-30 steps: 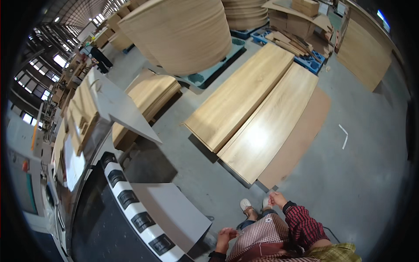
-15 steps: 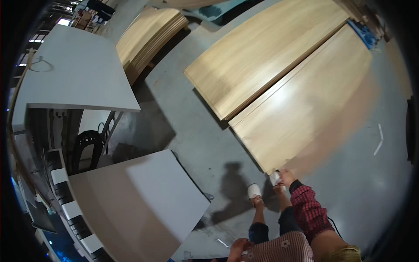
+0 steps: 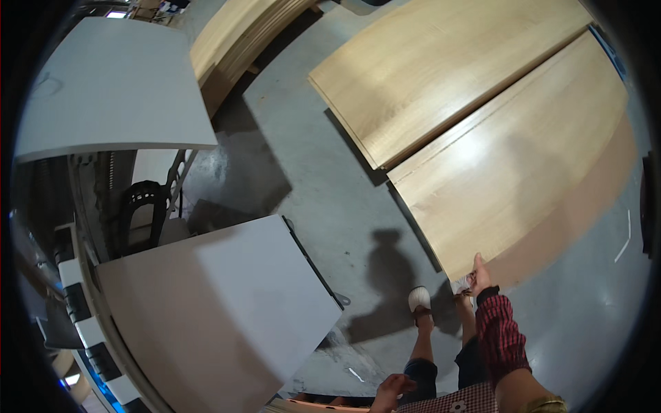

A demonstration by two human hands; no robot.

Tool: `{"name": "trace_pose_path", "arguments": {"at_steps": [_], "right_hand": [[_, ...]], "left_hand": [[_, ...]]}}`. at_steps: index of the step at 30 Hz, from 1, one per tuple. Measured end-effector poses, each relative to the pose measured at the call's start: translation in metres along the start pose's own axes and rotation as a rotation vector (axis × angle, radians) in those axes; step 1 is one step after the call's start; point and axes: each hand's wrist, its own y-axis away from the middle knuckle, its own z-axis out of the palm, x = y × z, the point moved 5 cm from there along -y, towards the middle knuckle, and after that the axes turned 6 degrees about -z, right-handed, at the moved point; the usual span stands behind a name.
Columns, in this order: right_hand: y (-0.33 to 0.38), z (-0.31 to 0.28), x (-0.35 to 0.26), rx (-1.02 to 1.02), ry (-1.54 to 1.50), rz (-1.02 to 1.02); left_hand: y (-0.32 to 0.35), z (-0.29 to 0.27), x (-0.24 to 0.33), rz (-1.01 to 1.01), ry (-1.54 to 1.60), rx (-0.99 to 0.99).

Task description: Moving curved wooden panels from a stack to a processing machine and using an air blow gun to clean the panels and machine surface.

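My right hand (image 3: 481,278), in a red-and-black checked sleeve, grips the near corner of a pale wooden panel (image 3: 509,165). Its thumb lies up against the panel's edge, and its other fingers are partly hidden. This panel is the top one on the nearer of two long stacks. Close in front of my apron, my left hand (image 3: 394,391) hangs with loosely bent fingers apart, holding nothing that I can see. It is clear of the panels.
A second wooden stack (image 3: 427,76) lies alongside, a narrow gap between. Farther left stand curved boards (image 3: 241,34). A machine with a large grey panel (image 3: 117,89) and a lower grey tabletop (image 3: 227,296) fills the left side. My shoe (image 3: 419,299) is near the stack's corner.
My view has shifted, so the wooden stacks appear farther right. My right hand's thumb now shows along the panel's edge. The left hand has come slightly further into view.
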Motion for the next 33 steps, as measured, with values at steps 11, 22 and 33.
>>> {"name": "trace_pose_path", "arguments": {"at_steps": [11, 22, 33], "right_hand": [[0.148, -0.002, -0.063, -0.200, -0.153, -0.168], [0.366, 0.012, -0.151, -0.520, -0.249, -0.086], [0.604, 0.081, -0.152, -0.933, 0.193, 0.253]], "left_hand": [[0.020, 0.046, 0.048, 0.112, 0.080, -0.011], [0.117, 0.148, 0.077, 0.374, -0.069, -0.189], [0.294, 0.084, 0.117, 0.681, -0.223, 0.030]]}}
